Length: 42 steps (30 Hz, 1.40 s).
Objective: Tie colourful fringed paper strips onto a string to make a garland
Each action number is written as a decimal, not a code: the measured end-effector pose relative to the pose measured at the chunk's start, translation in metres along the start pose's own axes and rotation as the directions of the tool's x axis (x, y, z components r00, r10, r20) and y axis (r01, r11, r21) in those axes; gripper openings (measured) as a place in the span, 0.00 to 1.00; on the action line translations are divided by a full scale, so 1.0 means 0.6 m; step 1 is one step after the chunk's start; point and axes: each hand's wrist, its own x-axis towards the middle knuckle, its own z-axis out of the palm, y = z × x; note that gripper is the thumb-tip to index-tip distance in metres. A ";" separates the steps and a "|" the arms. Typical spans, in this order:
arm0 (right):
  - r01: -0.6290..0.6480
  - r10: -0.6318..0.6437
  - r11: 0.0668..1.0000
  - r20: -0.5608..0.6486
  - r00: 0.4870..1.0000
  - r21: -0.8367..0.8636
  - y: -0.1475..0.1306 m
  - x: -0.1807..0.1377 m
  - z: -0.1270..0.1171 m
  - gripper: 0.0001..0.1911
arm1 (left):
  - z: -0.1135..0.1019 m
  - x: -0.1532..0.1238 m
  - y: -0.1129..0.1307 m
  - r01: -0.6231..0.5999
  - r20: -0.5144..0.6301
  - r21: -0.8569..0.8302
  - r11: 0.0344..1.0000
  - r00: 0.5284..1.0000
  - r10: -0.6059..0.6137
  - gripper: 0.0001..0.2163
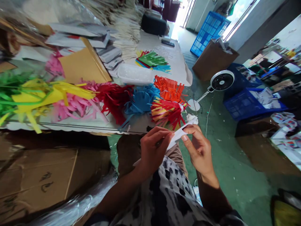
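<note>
Over my lap, my left hand (156, 146) pinches one end of a narrow white paper strip (177, 135). My right hand (198, 146) has its fingers around the strip's upper end, thumb apart in front of it. Just beyond them, at the table edge, lies a red and yellow fringed paper tassel (168, 111). Behind it sits an orange fringed bundle (168, 88), with a blue fringed bundle (142, 99) to the left. A small white crumpled bit (192, 119) shows beside my right fingertips; what it is I cannot tell.
Dark red fringe (115, 99), pink fringe (72, 106) and yellow fringe (51, 92) run left along the table. A clear plastic tray (135, 74) sits behind. A white fan (222, 81) stands to the right, near blue crates (250, 103). A cardboard box (42, 175) is below left.
</note>
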 end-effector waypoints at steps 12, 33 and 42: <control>-0.063 0.064 0.998 -0.050 0.997 0.025 -0.008 0.007 0.011 0.02 | -0.014 -0.017 -0.025 -0.232 0.067 0.126 0.965 0.972 0.225 0.14; 0.144 -0.143 0.981 0.020 0.990 -0.129 -0.030 0.025 0.038 0.06 | -0.019 -0.027 -0.052 -0.263 0.028 0.071 0.962 0.965 0.262 0.24; 0.069 -0.075 0.991 -0.050 0.996 -0.111 -0.030 0.019 0.051 0.07 | -0.019 -0.029 -0.052 -0.293 -0.041 0.184 0.938 0.951 0.305 0.26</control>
